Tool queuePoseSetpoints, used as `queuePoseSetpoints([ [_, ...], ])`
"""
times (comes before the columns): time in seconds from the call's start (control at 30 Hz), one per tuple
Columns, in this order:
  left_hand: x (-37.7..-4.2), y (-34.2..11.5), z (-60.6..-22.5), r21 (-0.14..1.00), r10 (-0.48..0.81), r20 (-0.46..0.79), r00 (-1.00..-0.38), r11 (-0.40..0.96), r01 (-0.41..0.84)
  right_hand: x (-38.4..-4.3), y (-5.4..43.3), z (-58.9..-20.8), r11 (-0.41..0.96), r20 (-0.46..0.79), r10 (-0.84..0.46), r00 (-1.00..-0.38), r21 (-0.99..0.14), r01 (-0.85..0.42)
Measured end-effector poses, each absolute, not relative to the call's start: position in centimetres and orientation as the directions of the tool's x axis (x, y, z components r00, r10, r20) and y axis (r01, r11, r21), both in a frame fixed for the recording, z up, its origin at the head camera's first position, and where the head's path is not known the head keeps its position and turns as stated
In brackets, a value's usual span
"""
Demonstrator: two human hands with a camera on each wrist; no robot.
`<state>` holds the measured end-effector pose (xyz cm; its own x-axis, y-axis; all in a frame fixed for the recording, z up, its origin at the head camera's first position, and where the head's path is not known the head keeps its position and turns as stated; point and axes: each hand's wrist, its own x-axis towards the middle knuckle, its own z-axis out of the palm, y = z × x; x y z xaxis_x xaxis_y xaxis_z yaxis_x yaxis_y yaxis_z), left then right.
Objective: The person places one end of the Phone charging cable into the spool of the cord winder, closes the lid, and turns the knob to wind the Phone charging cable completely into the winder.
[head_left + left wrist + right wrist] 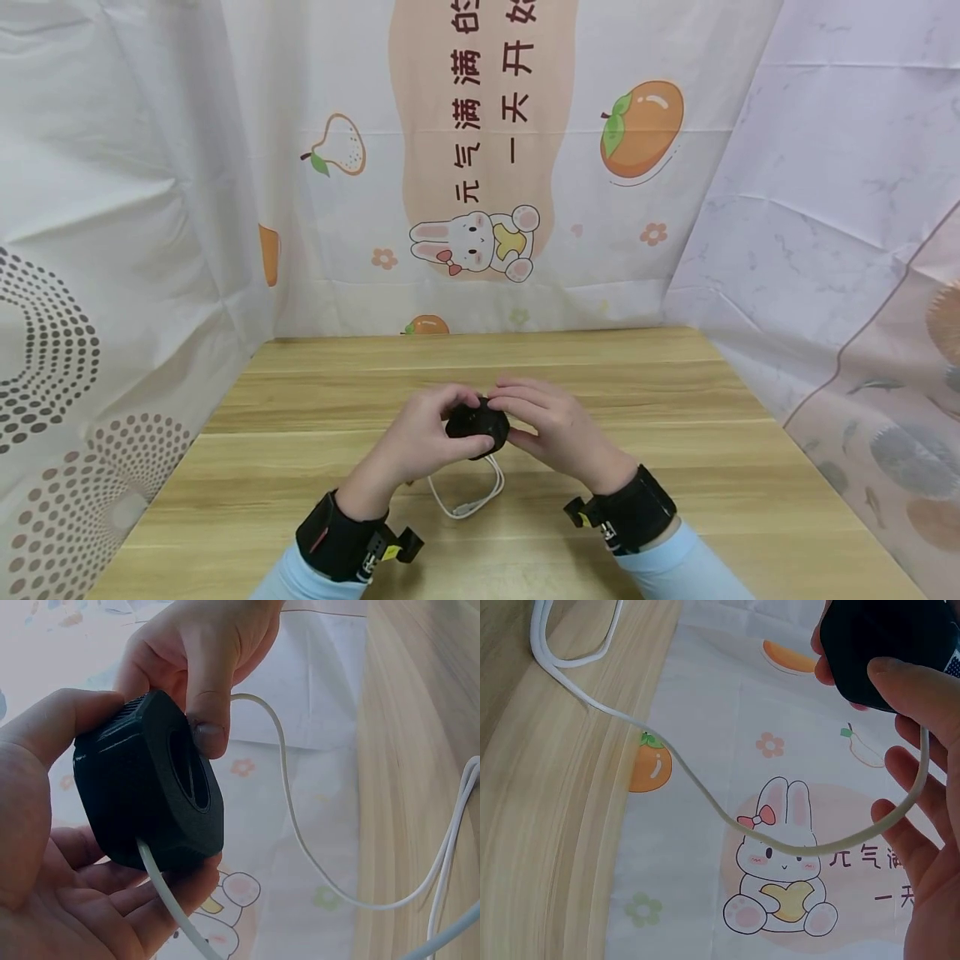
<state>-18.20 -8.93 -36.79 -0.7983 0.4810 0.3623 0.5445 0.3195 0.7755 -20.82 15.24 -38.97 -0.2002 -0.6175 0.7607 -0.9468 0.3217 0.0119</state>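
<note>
Held black device (477,425) over mid counter (300,400), pinched in left grip (426,435) and right grip (557,429). Likely called for steady left support, gentle right-thumb pressure, slack in near white cable (467,509).

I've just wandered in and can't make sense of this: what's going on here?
Someone is holding a black block above a wooden table. The left hand grips it between thumb and fingers, and the right hand holds the opposite side, with its thumb against the block. A white cable runs from the block and loops over the table.
</note>
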Motion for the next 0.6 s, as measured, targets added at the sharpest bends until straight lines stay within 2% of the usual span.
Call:
queuePoseSetpoints([
  [0.2, -18.0, -9.2, -36.3, 0.753, 0.465, 0.406, -0.787, 0.319, 0.576, -20.7, 15.4, -38.8, 0.307, 0.788, -0.585, -0.191, -0.002, -0.952],
  [0.33, -17.7, -9.6, -35.9, 0.7, 0.427, 0.499, -0.754, 0.314, 0.642, -20.7, 15.6, -38.4, 0.309, 0.81, -0.557, -0.187, -0.007, -0.951],
  [0.6, -17.9, -10.3, -35.4, 0.511, 0.406, 0.707, -0.579, 0.272, 0.815, -20.7, 16.1, -38.1, 0.329, 0.808, -0.534, -0.248, -0.071, -0.942],
])
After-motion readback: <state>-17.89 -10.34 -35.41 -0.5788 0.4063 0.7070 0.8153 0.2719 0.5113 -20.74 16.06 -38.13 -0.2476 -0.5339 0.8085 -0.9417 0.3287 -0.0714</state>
